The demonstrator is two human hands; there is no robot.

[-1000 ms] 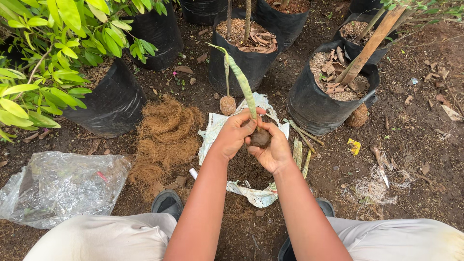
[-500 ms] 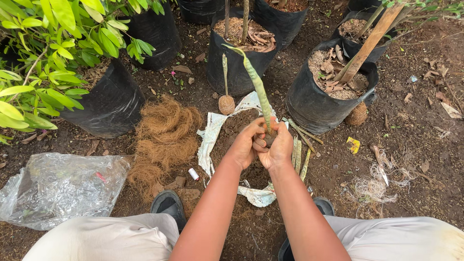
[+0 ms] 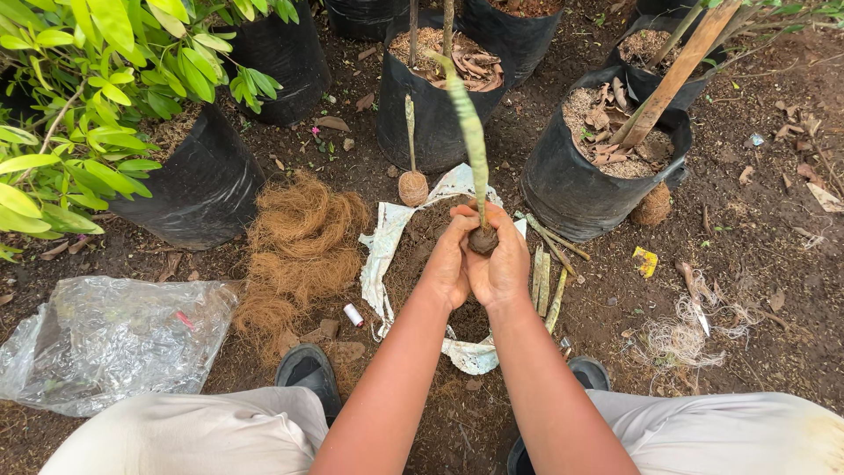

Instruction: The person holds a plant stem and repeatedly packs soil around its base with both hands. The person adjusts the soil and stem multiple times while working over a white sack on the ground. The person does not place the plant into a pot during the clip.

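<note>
My left hand and my right hand are pressed together around a small dark soil ball at the base of a green plant cutting. The cutting stands upright and rises toward the top of the view. Both hands hover over a white sack spread on the ground with dark soil heaped on it. A second cutting with a fibre-wrapped ball stands on the far edge of the sack.
A pile of brown coconut fibre lies left of the sack. Black grow bags with plants ring the far side. A clear plastic bag lies at left, cut green sticks at right. My shoes frame the sack.
Both hands have lifted the cutting to upright and closed more tightly around its soil ball. The cutting leaned left earlier.
</note>
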